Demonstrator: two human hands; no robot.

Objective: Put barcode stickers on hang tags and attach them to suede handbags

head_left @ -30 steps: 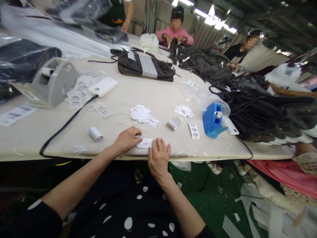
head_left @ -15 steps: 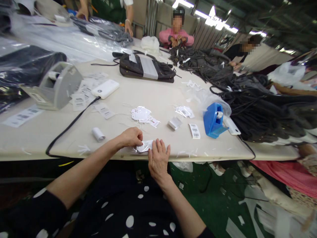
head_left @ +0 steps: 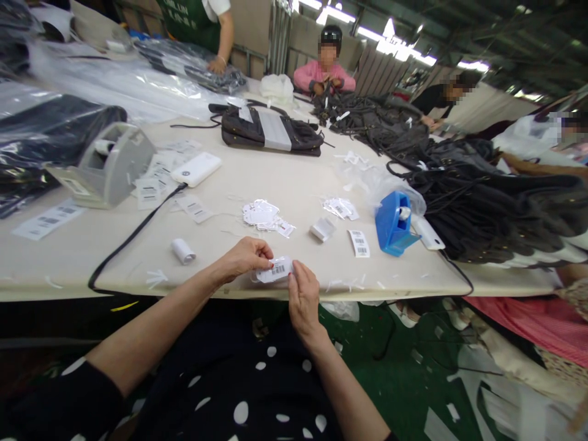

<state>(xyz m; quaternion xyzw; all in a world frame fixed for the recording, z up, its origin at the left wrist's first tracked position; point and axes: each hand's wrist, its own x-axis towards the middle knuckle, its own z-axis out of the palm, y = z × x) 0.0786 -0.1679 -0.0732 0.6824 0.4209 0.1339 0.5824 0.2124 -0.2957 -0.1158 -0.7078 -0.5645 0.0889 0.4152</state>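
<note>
A white hang tag (head_left: 278, 270) with a printed barcode is held just over the table's front edge, in what looks like a clear plastic sleeve. My left hand (head_left: 248, 257) pinches its left end between thumb and fingers. At the other end my right hand (head_left: 305, 294) grips the tag's edge, thumb against its corner. Just beyond my hands lies a loose pile of white tags (head_left: 261, 212). A small roll of stickers (head_left: 323, 229) sits to the right of that pile, near a barcode sticker strip (head_left: 359, 243).
A blue tape dispenser (head_left: 394, 223) stands on the right, beside black garments (head_left: 496, 208) heaped high. On the left are a grey dispenser (head_left: 114, 162), a white power bank (head_left: 196, 168) with a black cable, and a white paper roll (head_left: 182, 251). Folded black bags (head_left: 239, 127) lie behind. Co-workers are across the table.
The tag is lifted and tilted, and its barcode now shows. My right hand has turned from lying flat to gripping the tag's right end. The co-worker at upper left has shifted.
</note>
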